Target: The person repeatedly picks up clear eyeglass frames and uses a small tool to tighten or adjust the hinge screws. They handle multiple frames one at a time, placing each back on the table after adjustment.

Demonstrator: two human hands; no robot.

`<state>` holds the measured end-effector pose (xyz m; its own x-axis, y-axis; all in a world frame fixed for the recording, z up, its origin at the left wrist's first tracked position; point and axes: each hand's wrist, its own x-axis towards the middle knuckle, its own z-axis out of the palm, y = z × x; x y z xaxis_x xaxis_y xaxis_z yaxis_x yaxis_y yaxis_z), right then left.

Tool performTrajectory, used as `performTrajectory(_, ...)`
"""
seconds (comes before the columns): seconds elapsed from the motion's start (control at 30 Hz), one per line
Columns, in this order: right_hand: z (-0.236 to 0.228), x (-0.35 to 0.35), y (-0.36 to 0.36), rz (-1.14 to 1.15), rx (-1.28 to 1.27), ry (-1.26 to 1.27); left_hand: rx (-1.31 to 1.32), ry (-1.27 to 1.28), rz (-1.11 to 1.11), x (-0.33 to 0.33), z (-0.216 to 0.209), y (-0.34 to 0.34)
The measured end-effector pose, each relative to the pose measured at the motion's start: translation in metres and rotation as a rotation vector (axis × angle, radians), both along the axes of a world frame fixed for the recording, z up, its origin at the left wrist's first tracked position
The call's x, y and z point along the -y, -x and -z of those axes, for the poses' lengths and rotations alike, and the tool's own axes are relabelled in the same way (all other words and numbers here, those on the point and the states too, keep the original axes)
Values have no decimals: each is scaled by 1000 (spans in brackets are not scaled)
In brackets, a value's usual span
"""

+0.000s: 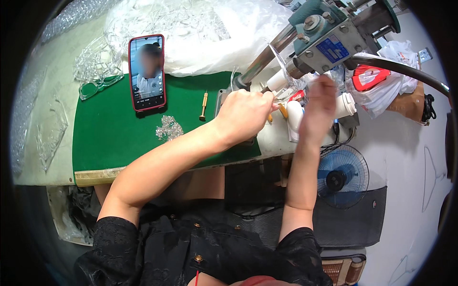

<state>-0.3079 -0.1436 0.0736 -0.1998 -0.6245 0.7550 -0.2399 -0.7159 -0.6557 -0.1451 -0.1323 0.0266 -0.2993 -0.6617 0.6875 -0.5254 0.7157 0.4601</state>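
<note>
My left hand (245, 116) is closed near the base of a green bench machine (319, 33). Its thumb and fingertips are pressed together. A thin clear piece seems to stick out beside them, but what they grip is mostly hidden. To its right, my right hand (318, 107) is raised under the machine head, smeared by motion, so its fingers cannot be read. A small brass screwdriver (204, 106) stands left of my left hand on the green mat (109, 138). Nearer lies a pile of tiny shiny parts (169, 128).
A phone in a red case (147, 74) stands on the mat's far side. Clear eyeglass frames (98, 86) lie at the left, with a large plastic bag of clear pieces (200, 33) behind. A white cup (344, 105), plastic bags (377, 81) and a blue fan (341, 176) are at the right.
</note>
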Motion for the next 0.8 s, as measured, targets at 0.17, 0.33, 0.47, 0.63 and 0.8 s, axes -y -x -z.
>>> performTrajectory(0.17, -141, -19, 10, -458, 71, 223, -13, -31, -33, -4, 0, -8)
performTrajectory(0.33, -65, -33, -11, -306, 25, 561, -29, -27, -28, -8, -1, 2)
performTrajectory(0.47, -85, -36, -14, -307, 52, 515, -67, -4, -37, -3, 0, 2)
performTrajectory(0.63, -114, -35, -36, 41, -28, 349, 38, -94, -15, -7, 1, -31)
performTrajectory(0.8, 18, -47, -44, 52, -4, 162, -473, -475, 253, -84, 34, -160)
